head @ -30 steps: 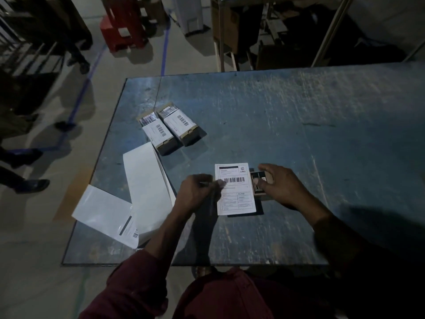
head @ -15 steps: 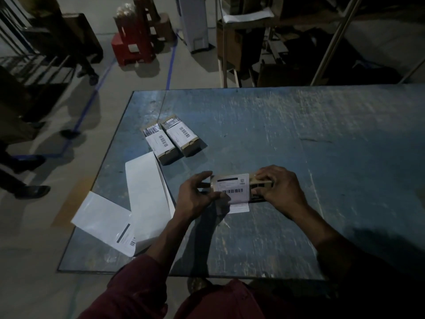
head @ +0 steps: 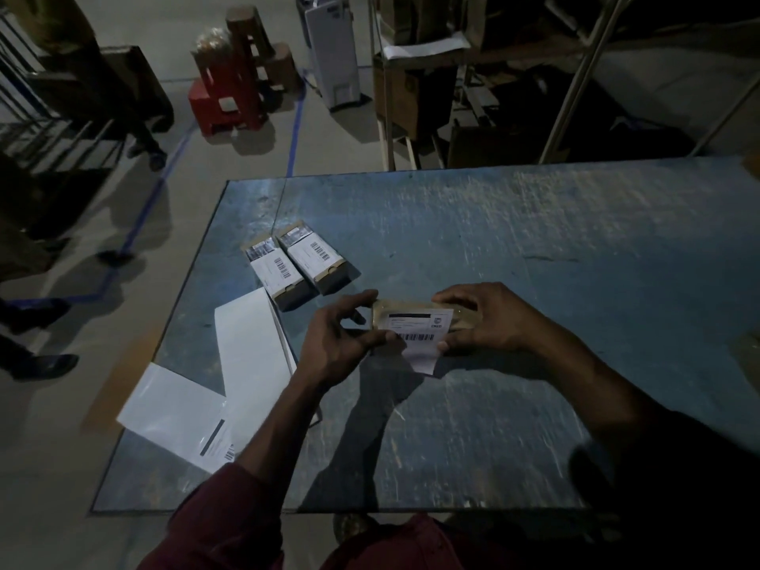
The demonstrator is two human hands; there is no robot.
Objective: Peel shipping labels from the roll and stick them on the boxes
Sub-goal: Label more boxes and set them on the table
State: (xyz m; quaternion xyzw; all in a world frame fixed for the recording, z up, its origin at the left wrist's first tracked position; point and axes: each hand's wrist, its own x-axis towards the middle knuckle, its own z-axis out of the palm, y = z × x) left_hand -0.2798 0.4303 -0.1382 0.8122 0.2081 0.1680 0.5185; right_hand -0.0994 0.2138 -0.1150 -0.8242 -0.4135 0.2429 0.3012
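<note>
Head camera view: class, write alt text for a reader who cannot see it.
Both hands, left hand and right hand, hold a small brown box above a blue table, a shipping label partly stuck on, its lower end hanging free. Two labelled boxes and a label strip lie to the left.

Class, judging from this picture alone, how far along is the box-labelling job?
Done: two labelled boxes lie side by side on the table. In hand: the left hand and right hand hold a third box, its label partly hanging loose. Left: smoothing it down; the label strip shows another label.
</note>
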